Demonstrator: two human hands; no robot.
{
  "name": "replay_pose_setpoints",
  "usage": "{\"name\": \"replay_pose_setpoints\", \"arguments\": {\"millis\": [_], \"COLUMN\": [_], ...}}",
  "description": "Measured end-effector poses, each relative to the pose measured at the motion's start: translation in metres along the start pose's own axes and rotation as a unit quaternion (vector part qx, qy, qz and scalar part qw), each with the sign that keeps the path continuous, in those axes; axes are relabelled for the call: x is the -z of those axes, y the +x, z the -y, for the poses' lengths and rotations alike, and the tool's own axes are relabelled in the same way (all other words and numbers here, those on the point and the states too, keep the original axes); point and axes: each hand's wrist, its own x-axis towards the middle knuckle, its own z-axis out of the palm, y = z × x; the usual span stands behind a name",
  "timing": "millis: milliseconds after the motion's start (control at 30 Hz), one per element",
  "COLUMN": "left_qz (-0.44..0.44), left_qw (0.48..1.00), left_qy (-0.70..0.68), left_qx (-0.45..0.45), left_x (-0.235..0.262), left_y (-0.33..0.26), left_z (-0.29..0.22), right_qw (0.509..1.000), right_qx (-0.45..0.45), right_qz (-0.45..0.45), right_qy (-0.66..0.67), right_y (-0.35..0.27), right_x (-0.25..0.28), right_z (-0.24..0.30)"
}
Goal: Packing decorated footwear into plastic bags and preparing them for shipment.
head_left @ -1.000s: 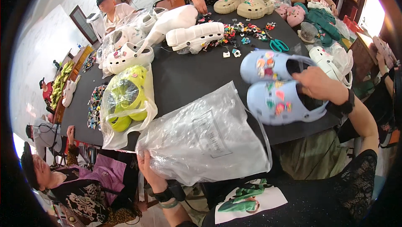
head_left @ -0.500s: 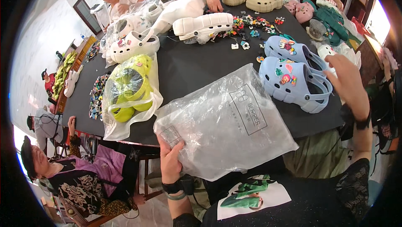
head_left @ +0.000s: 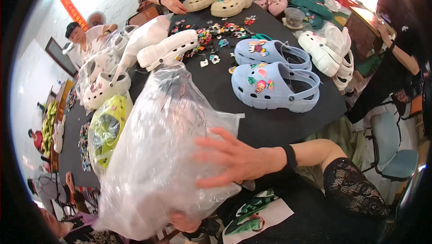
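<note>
A clear plastic bag (head_left: pixel 157 167) with dark print stands puffed out and upright in front of me, partly over the table. My left hand (head_left: pixel 184 222) grips its lower edge, most of the fingers hidden by the film. Fingers spread and a little blurred, my right hand (head_left: pixel 231 157) lies against the bag's right side. Just beyond it rests a pair of light blue clogs (head_left: pixel 274 86) decorated with colourful charms. Behind the bag, on its left, a lime green clog (head_left: pixel 108 127) sits in its own clear wrapping.
White clogs (head_left: pixel 168 48) and loose charms (head_left: pixel 216 34) lie across the black table (head_left: pixel 211 79). Beige clogs (head_left: pixel 231 4) are at the far side, beside a co-worker's hand (head_left: pixel 174 4). More white clogs (head_left: pixel 319 52) stand at the right edge, near a teal chair (head_left: pixel 398 163).
The bag went from flat and tilted to raised and puffed out, further left. My right hand came in from beyond the blue clogs to the bag. The whole view has turned.
</note>
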Motion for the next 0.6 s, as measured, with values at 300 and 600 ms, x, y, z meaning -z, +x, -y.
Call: {"name": "replay_pose_setpoints", "arguments": {"millis": [300, 600], "left_qz": [0.021, 0.553], "left_qw": [0.947, 0.670], "left_qy": [0.316, 0.471], "left_qx": [-0.061, -0.152], "left_x": [0.050, 0.058], "left_y": [-0.013, 0.010], "left_z": [0.016, -0.006], "right_qw": [0.940, 0.943], "right_qx": [0.131, 0.036], "right_qz": [0.282, 0.329], "right_qy": [0.141, -0.035], "right_y": [-0.030, -0.047], "right_x": [0.044, 0.069], "right_z": [-0.054, -0.049]}}
